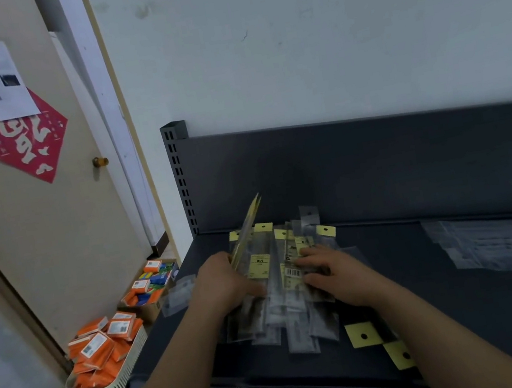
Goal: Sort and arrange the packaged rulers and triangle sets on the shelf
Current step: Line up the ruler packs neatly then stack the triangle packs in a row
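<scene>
Roughly midway: left hand (225, 280) grips upraised ruler packs (248, 225), right hand (331, 269) rests flat-fingered on the jumbled pile (285, 294) mid-shelf (410, 252); the clear-pack stack (499, 241) far right is perhaps already sorted.

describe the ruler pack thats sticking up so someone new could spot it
Look at the dark grey shelf, where a heap of clear ruler packs lies. At the heap's left edge the left hand holds the lifted pack: it alone tilts up, its yellow end toward the back panel, while the rest lie flat.
</scene>
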Available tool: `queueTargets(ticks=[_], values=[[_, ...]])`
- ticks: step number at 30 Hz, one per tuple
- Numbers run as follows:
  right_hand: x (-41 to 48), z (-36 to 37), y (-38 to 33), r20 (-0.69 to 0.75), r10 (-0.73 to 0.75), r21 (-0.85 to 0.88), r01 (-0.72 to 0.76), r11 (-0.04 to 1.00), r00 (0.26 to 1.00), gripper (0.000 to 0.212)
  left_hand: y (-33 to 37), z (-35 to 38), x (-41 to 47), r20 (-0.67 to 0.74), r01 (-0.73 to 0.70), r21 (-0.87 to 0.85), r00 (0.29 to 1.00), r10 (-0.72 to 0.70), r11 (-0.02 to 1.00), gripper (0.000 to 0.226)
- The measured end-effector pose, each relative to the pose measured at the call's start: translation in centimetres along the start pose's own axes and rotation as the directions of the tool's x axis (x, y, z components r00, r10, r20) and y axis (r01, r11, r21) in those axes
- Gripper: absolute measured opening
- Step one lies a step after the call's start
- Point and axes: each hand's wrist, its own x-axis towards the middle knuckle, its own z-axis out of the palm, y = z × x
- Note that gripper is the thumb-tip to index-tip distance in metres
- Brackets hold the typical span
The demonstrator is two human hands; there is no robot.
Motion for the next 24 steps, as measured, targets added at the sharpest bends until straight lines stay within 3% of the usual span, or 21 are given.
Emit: queueTargets(ticks=[4,8,13,16,18,20,24], values=[[0.0,0.0,-0.2,-0.024,-0.012,-0.029,0.011,1.0,1.0,0.04,0.5,0.4,-0.5,-0.023,-0.012,0.054,1.0,0.013,0.998,0.06],[-0.4,0.0,-0.1,-0.022,-0.011,-0.031,0.01,0.999,1.0,0.04,1.2,0.5,-0.9,0.049,0.039,-0.003,0.998,-0.039,0.999,0.054],[-0.6,-0.2,-0.1,-0.003,0.011,0.02,-0.011,1.0,1.0,0.039,0.6,-1.2,-0.7,0.125,0.062,-0.208,0.991,-0.037,0.976,0.04],[-0.8,-0.3,-0.5,-0.044,-0.009,0.032,0.01,0.999,0.999,0.037,0.7,-2.9,-1.7,0.182,0.071,-0.434,0.983,0.01,0.898,0.018],[-1.0,-0.7,-1.7,-0.126,-0.014,0.209,0.041,0.977,0.992,0.036,0.8,-3.3,-2.6,0.256,0.129,-0.643,0.965,0.053,0.755,0.015],[-1.1,-1.2,-3.5,-0.14,0.014,0.467,0.053,0.883,0.99,0.036,1.0,-2.8,-3.4,0.36,0.205,-0.769,0.921,0.146,0.605,0.023],[-0.3,-1.2,-5.6,-0.119,-0.006,0.701,0.088,0.708,0.993,0.022,1.6,-0.9,-4.8,0.459,0.276,-0.824,0.837,0.297,0.495,0.02]])
